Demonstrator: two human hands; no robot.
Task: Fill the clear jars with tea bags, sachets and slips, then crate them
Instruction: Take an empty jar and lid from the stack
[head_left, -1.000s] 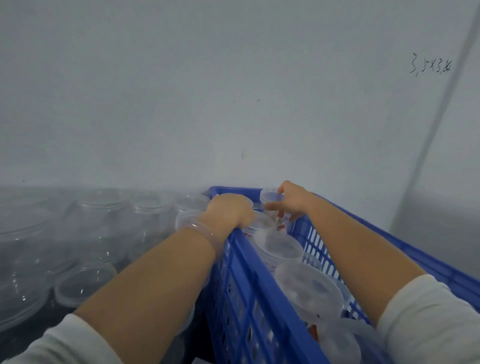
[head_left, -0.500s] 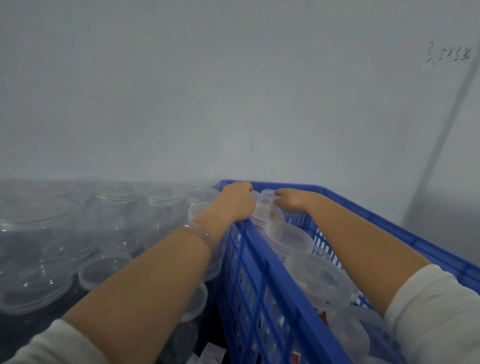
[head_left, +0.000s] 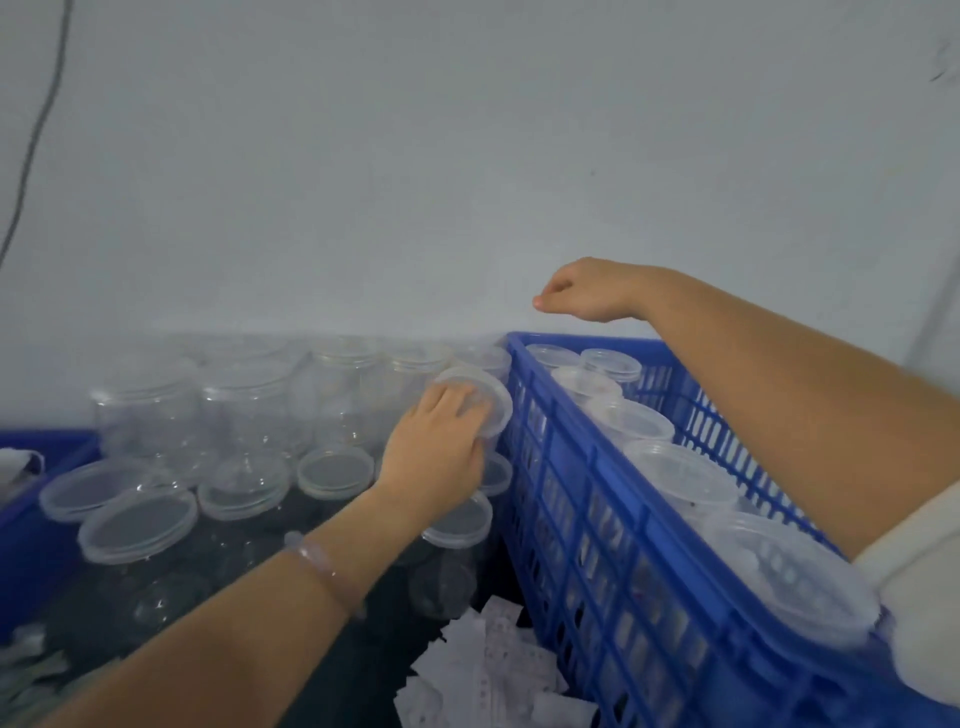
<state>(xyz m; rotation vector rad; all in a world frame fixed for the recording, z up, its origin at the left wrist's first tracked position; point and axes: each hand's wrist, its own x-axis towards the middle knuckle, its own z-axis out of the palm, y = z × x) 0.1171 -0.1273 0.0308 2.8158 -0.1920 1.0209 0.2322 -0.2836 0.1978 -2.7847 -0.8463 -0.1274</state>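
The left hand (head_left: 435, 451) curls its fingers (head_left: 464, 410) over the lid of a clear jar (head_left: 480, 397) just left of the blue crate (head_left: 566, 499), among open jars on the desk (head_left: 358, 670). The right hand (head_left: 589, 293) hovers above the crate's far corner, its fingers loosely curled and holding nothing.

lidded clear jars (head_left: 636, 418) inside blue crate (head_left: 550, 493)

**Count of each kind**

Blue crate (head_left: 540, 467): one. Blue bin (head_left: 47, 452) at the left edge: one. Lidded jars (head_left: 631, 421) inside the crate: six. Round lids (head_left: 137, 527) outside it: seven. Open jars (head_left: 244, 400) behind: about five, the far ones too blurred to count. Paper slips (head_left: 483, 670): one heap, not countable.
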